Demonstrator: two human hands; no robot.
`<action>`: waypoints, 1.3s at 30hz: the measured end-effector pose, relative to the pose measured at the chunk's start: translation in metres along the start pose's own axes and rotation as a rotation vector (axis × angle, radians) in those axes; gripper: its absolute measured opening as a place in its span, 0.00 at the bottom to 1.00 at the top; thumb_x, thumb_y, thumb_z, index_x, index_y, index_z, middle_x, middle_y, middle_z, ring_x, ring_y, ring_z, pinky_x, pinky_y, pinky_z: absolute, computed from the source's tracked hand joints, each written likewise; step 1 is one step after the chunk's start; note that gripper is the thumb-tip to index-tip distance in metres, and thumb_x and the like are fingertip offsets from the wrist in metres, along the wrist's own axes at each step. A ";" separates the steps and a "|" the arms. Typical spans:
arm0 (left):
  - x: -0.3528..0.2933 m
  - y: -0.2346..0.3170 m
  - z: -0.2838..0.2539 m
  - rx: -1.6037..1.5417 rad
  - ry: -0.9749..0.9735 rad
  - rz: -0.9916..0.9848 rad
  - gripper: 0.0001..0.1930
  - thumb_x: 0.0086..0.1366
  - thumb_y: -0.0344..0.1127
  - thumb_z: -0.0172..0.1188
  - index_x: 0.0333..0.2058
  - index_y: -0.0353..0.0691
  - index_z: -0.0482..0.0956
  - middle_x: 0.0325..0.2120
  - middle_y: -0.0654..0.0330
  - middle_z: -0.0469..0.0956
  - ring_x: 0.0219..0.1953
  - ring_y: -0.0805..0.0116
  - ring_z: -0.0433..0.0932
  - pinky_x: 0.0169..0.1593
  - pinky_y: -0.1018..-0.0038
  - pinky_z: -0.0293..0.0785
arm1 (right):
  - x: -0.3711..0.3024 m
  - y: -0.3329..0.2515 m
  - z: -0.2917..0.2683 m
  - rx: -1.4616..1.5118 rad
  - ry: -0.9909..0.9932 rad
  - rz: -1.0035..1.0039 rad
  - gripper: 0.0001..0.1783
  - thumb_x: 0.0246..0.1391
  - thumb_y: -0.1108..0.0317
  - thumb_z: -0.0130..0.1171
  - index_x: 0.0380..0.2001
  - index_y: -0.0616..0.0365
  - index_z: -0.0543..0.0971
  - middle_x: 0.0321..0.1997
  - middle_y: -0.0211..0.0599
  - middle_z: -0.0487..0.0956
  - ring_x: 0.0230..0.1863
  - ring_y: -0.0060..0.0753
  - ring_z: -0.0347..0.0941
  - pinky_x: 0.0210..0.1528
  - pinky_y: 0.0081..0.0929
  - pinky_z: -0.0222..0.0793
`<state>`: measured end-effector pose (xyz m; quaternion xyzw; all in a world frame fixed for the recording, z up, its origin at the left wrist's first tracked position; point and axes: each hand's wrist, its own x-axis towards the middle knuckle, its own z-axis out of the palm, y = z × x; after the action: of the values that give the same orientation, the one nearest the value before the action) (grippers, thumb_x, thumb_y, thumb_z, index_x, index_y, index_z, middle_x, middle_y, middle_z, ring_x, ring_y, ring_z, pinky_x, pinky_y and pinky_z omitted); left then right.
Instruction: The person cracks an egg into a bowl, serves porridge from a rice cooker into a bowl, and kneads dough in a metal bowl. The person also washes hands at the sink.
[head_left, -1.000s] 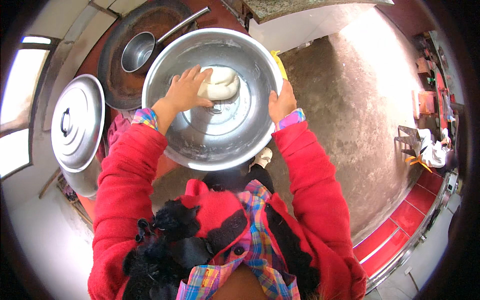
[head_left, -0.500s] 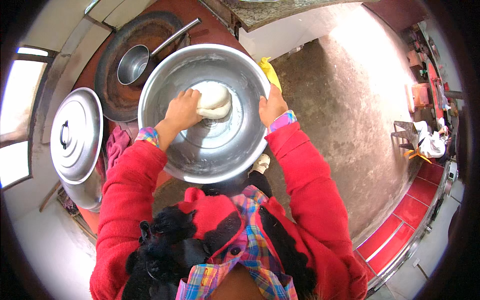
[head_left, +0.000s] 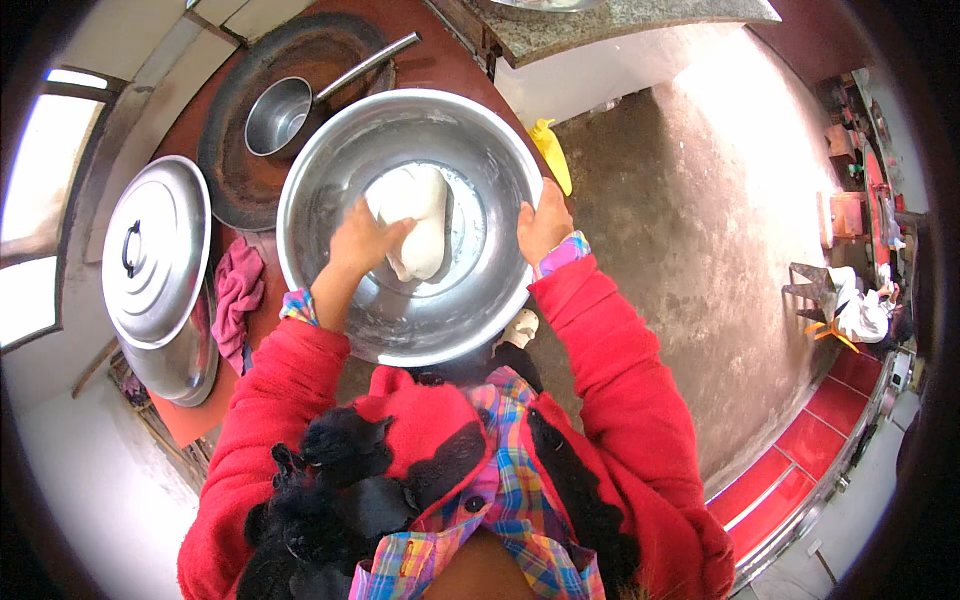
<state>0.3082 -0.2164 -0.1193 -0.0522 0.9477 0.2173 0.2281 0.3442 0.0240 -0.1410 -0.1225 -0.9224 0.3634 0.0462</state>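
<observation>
1. White dough point(head_left: 415, 220) lay in the middle of a big steel bowl point(head_left: 470, 300), on a floury bottom.
2. The left hand point(head_left: 365, 240) pressed into the dough's near side, its grip curled against the lump rather than spread flat.
3. The right hand point(head_left: 545, 222) clamped the bowl's rim, fingers pressed together over the edge.
4. The bowl seemed to sit near the edge of the red tabletop point(head_left: 440, 65), beside a dark griddle point(head_left: 290, 50) with a ladle point(head_left: 285, 115), a lidded pot point(head_left: 155, 250) and a pink cloth point(head_left: 238, 295).
5. A hard push could probably tip or slide the bowl toward the floor point(head_left: 700, 230) if the rim hold slackened; sticky dough might also drag it.
</observation>
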 end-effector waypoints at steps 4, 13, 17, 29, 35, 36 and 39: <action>0.001 0.049 -0.002 0.114 0.490 0.491 0.26 0.51 0.41 0.57 0.48 0.39 0.65 0.47 0.52 0.65 0.54 0.55 0.60 0.56 0.59 0.51 | 0.004 0.001 -0.002 -0.016 0.006 -0.016 0.23 0.45 0.71 0.50 0.46 0.66 0.60 0.44 0.55 0.66 0.40 0.58 0.67 0.41 0.45 0.64; 0.054 0.044 0.030 0.314 0.186 0.528 0.17 0.51 0.48 0.54 0.37 0.48 0.74 0.37 0.56 0.70 0.43 0.57 0.68 0.45 0.57 0.61 | 0.004 0.011 0.003 0.014 0.063 -0.119 0.24 0.45 0.71 0.50 0.47 0.68 0.60 0.41 0.57 0.67 0.38 0.60 0.67 0.40 0.43 0.65; 0.074 0.050 0.037 0.239 0.264 0.525 0.15 0.51 0.48 0.54 0.34 0.47 0.75 0.31 0.56 0.72 0.38 0.56 0.70 0.42 0.63 0.66 | -0.005 0.014 0.001 0.035 -0.001 -0.080 0.24 0.45 0.70 0.49 0.47 0.67 0.61 0.40 0.56 0.68 0.36 0.59 0.68 0.38 0.42 0.66; 0.036 0.055 -0.020 0.012 0.068 0.392 0.16 0.52 0.49 0.56 0.34 0.45 0.75 0.24 0.55 0.75 0.25 0.56 0.74 0.29 0.64 0.68 | 0.012 0.004 -0.005 0.144 -0.013 0.096 0.22 0.43 0.72 0.51 0.45 0.64 0.63 0.44 0.54 0.67 0.41 0.58 0.66 0.42 0.43 0.64; -0.018 0.027 0.000 0.345 0.384 0.629 0.07 0.42 0.40 0.60 0.20 0.45 0.76 0.33 0.59 0.71 0.41 0.59 0.66 0.44 0.61 0.59 | 0.015 0.003 0.001 0.040 -0.083 0.098 0.22 0.43 0.69 0.50 0.44 0.63 0.65 0.43 0.56 0.69 0.44 0.55 0.67 0.47 0.40 0.62; -0.023 0.023 0.006 0.292 0.461 0.778 0.07 0.40 0.37 0.60 0.19 0.44 0.74 0.39 0.57 0.68 0.42 0.56 0.65 0.46 0.61 0.57 | 0.014 0.003 -0.002 0.034 -0.052 0.130 0.20 0.43 0.70 0.50 0.43 0.62 0.66 0.42 0.55 0.70 0.43 0.54 0.67 0.46 0.40 0.63; -0.041 0.015 0.020 0.206 0.417 0.864 0.14 0.40 0.39 0.61 0.26 0.43 0.67 0.39 0.57 0.69 0.43 0.59 0.66 0.47 0.59 0.56 | 0.009 0.014 0.010 0.186 0.150 0.019 0.18 0.42 0.73 0.51 0.41 0.61 0.68 0.35 0.52 0.73 0.39 0.54 0.69 0.42 0.37 0.65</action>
<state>0.3501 -0.1945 -0.1105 0.3260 0.9247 0.1822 -0.0735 0.3363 0.0297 -0.1577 -0.1535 -0.8774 0.4377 0.1228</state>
